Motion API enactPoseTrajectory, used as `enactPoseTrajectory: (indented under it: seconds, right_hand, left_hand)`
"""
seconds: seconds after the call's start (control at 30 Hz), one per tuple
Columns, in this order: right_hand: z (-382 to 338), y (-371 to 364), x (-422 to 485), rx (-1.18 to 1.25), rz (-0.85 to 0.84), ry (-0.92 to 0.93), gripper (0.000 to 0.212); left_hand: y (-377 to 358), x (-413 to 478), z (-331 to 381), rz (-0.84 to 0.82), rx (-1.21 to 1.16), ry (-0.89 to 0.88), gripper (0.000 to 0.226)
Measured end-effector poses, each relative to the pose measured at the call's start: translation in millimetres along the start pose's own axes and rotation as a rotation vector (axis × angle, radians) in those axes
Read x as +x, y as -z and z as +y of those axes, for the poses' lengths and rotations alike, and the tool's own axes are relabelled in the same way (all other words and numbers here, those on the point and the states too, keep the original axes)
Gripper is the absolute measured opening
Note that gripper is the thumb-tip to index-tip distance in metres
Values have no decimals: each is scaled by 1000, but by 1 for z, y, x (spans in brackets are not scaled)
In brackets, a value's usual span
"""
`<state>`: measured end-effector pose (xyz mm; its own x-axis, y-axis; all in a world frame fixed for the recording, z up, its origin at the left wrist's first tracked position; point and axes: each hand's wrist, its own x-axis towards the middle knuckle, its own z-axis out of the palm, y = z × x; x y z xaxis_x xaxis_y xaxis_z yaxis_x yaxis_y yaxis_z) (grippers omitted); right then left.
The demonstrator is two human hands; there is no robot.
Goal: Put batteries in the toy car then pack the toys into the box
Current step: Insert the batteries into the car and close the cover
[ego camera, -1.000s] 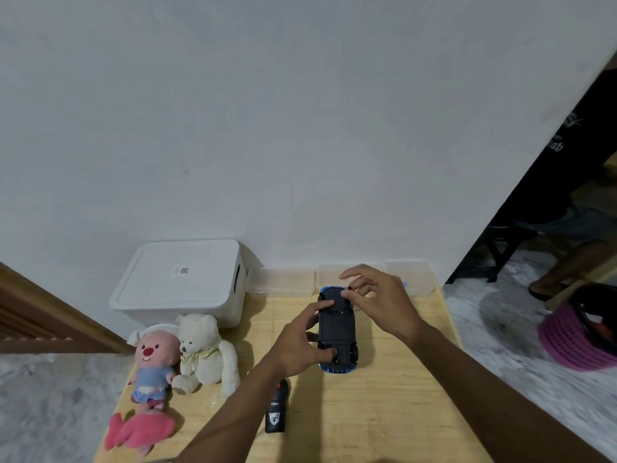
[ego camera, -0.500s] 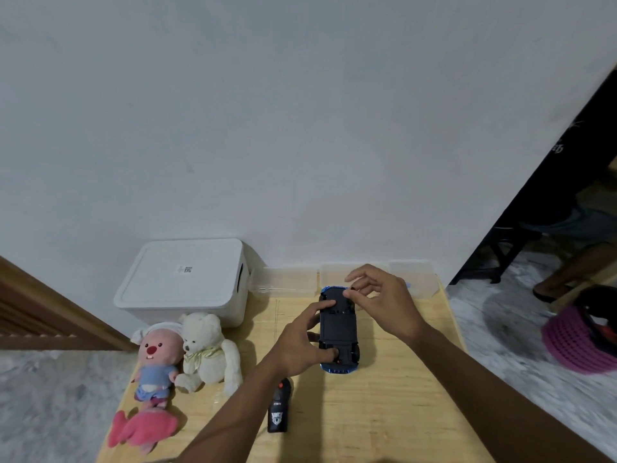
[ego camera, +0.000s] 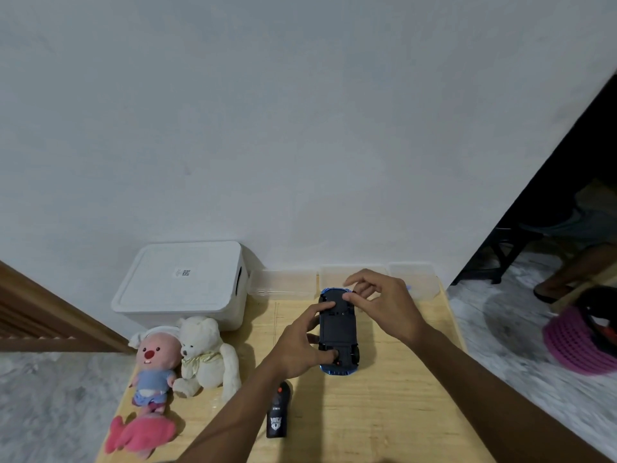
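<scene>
A blue toy car (ego camera: 338, 332) lies upside down on the wooden table (ego camera: 384, 412), its black underside facing up. My left hand (ego camera: 300, 347) grips the car's left side, thumb on the near end by the rear wheels. My right hand (ego camera: 384, 304) pinches at the car's far end with thumb and fingers. A white lidded box (ego camera: 182, 285) stands at the back left, its lid on. No batteries can be made out.
A pink plush (ego camera: 154, 365), a white teddy bear (ego camera: 205, 354) and a pink plush fish (ego camera: 140, 436) lie at the table's left. A black remote (ego camera: 277, 414) lies near my left forearm. Clear plastic tubs (ego camera: 283, 284) line the wall. A pink basket (ego camera: 581, 342) sits on the floor, right.
Both hands have stayed on the upturned car. My right fingers have shifted slightly at its far end. The car has not moved.
</scene>
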<state>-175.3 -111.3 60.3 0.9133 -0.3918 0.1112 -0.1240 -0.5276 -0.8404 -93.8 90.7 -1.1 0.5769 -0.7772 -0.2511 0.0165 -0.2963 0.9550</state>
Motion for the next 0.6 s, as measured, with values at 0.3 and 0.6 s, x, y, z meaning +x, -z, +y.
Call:
enactPoseTrajectory:
  seconds: [0.3,0.6]
  right_hand:
    - [10,1,-5,-79,-105,39,23]
    - [10,-4,-5,78,-10,-14,20]
  left_hand:
    - [1,4,0,8,-17,2,84]
    - [0,5,0,1,-18,6,84]
